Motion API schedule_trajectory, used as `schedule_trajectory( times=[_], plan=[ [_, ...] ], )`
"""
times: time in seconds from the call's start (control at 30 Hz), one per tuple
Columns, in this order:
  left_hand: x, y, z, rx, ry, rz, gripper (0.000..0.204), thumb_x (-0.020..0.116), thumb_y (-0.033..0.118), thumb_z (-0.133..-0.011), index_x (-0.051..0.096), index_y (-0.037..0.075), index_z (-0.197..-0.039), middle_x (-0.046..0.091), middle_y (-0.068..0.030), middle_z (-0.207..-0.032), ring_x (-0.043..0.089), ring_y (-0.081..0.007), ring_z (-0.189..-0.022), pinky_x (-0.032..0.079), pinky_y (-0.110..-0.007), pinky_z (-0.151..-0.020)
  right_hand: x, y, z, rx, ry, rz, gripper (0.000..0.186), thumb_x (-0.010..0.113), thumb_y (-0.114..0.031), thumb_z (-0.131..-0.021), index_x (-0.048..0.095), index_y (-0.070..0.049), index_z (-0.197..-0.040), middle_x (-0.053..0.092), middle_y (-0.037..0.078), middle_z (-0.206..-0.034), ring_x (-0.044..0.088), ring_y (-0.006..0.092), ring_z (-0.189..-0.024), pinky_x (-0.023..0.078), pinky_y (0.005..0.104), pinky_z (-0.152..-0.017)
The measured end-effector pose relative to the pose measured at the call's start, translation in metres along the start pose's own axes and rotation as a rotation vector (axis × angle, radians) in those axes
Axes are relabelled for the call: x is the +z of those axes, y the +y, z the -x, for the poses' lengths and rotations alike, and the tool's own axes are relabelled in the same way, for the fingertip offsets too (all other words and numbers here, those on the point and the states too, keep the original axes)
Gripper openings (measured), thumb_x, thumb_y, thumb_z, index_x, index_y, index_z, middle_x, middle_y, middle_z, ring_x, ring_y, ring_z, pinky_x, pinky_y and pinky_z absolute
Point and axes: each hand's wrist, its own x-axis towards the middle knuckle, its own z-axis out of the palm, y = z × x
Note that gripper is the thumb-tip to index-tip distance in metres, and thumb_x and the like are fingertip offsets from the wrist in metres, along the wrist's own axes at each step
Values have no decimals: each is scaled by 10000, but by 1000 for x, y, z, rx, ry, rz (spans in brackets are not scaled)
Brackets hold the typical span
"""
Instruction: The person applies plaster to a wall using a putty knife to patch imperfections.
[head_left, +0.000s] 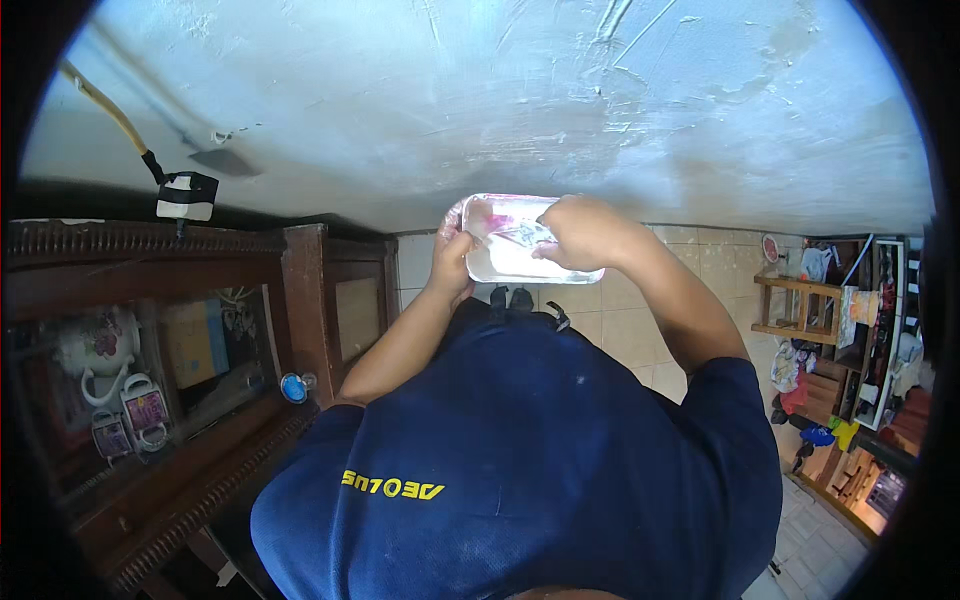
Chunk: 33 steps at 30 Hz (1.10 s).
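A white, shallow rectangular container [515,268] with rounded corners is in front of my body, tilted so its inside shows. My left hand [453,258] grips its left side, the thumb over the rim. Over the right half of the container is my right hand [588,232], its fingers bent and drawn together inside. Crumpled, clear, plastic-like material with a pink patch [497,222] shows in the container beside those fingertips. What the right fingers pinch is too small and bright to make out.
A pale blue rough wall [520,110] rises just beyond the container. At left stands a dark wooden cabinet [305,290] with glass, a teapot [100,345] behind it. A taped box [187,196] hangs from a yellow cable. A wooden chair-like frame [797,308] and clutter are at right.
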Motion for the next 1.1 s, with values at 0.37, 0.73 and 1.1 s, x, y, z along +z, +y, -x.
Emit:
schedule_trajectory(
  times=[0.37, 0.73, 1.1],
  plan=[
    [2, -1, 5, -21, -105, -27, 517, 436, 42, -710, 455, 15, -1226, 563, -124, -1117, 573, -218, -1003, 456, -336, -888, 12, -26, 5, 113, 287, 293, 116, 569, -74, -713, 668, -18, -740, 646, 186, -717, 665, 318, -692, 531, 415, -600],
    [-2, -12, 2, -45, -162, -78, 615, 444, 44, -682, 407, 1, -1294, 536, -122, -1181, 545, -221, -1059, 426, -334, -925, 22, -24, 10, -147, 33, 344, 106, 593, -85, -676, 674, -24, -709, 644, 168, -683, 660, 320, -652, 526, 424, -594],
    [14, -21, -2, -48, -196, -46, 706, 429, 13, -629, 380, 30, -1333, 522, -125, -1215, 518, -226, -1109, 393, -338, -963, 14, -22, 6, -17, 298, 223, 129, 576, -53, -690, 675, 11, -743, 651, 204, -754, 660, 343, -719, 530, 439, -652]
  ],
)
